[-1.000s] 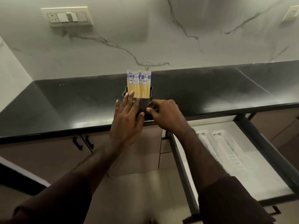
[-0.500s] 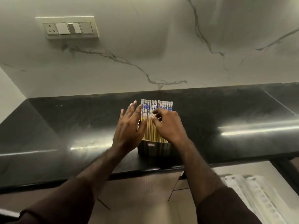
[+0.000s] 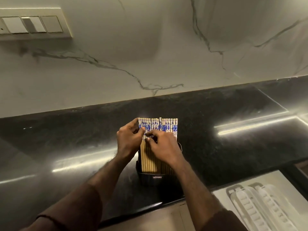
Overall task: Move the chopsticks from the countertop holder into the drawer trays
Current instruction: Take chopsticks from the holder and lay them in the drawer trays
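Several bamboo chopsticks (image 3: 166,126) with blue-and-white patterned tops stand upright in a dark holder (image 3: 156,178) on the black countertop (image 3: 66,139). My left hand (image 3: 129,140) curls its fingers round the leftmost chopsticks near their tops. My right hand (image 3: 161,147) lies over the front of the bundle, its fingertips pinching chopsticks just below the patterned part. White drawer trays (image 3: 260,207) with ribbed slots lie in the open drawer at the lower right.
A marble-look wall rises behind the counter, with a switch plate (image 3: 31,24) at the upper left. The open drawer's dark frame (image 3: 293,177) runs along the right. Bright light streaks reflect off the counter.
The view has moved closer and down over the holder. Both hands rose from the holder's sides to the chopsticks, and the left hand's fingers went from straight to curled on them.
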The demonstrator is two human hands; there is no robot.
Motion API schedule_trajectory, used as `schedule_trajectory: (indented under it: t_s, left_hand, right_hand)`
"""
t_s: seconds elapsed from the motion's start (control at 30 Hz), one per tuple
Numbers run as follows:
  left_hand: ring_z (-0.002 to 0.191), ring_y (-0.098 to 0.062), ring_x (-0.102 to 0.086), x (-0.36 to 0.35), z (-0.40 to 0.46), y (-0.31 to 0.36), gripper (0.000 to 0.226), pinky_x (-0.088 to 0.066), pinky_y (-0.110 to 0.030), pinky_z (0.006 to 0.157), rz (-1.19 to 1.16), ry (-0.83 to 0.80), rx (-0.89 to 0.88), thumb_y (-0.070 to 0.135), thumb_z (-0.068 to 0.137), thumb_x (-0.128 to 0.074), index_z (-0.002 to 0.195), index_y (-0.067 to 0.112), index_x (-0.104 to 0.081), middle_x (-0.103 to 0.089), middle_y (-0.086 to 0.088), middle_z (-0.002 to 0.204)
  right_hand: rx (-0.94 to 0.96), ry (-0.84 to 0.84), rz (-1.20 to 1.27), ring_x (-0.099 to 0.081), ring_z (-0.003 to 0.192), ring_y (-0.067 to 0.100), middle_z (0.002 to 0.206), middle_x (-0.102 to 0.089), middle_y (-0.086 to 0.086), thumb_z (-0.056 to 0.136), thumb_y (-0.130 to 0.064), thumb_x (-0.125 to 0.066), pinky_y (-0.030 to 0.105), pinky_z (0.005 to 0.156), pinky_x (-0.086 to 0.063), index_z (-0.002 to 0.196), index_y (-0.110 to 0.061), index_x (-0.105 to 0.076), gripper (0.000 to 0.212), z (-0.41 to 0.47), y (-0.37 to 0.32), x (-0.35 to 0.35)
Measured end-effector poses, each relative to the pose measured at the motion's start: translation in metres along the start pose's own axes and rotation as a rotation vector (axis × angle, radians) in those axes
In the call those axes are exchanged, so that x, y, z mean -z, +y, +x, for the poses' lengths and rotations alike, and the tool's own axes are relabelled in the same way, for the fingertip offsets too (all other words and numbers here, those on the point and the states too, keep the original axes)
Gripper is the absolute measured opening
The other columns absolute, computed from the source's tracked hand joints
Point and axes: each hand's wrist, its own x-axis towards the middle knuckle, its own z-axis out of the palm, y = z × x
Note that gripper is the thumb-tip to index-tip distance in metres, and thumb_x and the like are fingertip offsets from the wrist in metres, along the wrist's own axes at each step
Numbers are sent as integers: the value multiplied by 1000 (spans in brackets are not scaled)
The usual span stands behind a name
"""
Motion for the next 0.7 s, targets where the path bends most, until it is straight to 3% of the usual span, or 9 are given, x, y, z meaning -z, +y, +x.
schedule_trajectory:
  t_s: [0.13,0.27,0.37,0.6,0.7]
  left_hand:
    - [88,-4,-71,-3,4,-10,33,-59,-30,82,-52,-7,28,5,83,-71,115,12,-68,-73,4,98]
    - [85,-2,-72,0,2,-12,33,-59,-23,76,-103,22,12,5,81,-74,112,15,-68,-73,4,96]
    - [83,-3,-72,4,-1,-12,33,-59,-23,75,-126,48,7,4,80,-75,110,16,-68,-75,-1,97]
    - [84,-12,-74,14,-6,-1,31,-61,-37,77,-139,105,-21,7,77,-78,107,11,-70,-75,-3,95]
    - [82,-13,-74,17,-9,14,31,-61,-37,77,-157,158,-58,6,76,-79,103,17,-70,-75,-4,92]
  right_hand:
    - [-10,61,7,-64,100,8,114,-70,-1,98,-31,-54,17,85,-42,127,-23,-60,31,-1,-1,-5]
    - [4,101,22,-65,97,9,110,-71,-2,97,-33,-55,29,95,-50,127,-24,-59,32,-4,-5,-11]
    - [3,94,27,-65,97,7,111,-71,-2,96,-34,-56,21,91,-47,130,-25,-58,35,-8,-8,-13]
    - [34,112,43,-66,93,7,109,-72,-1,95,-33,-59,15,80,-42,132,-23,-56,38,-16,-15,-8]
    - [68,155,54,-68,90,9,108,-72,1,95,-30,-60,10,75,-41,129,-22,-58,35,-20,-20,-1]
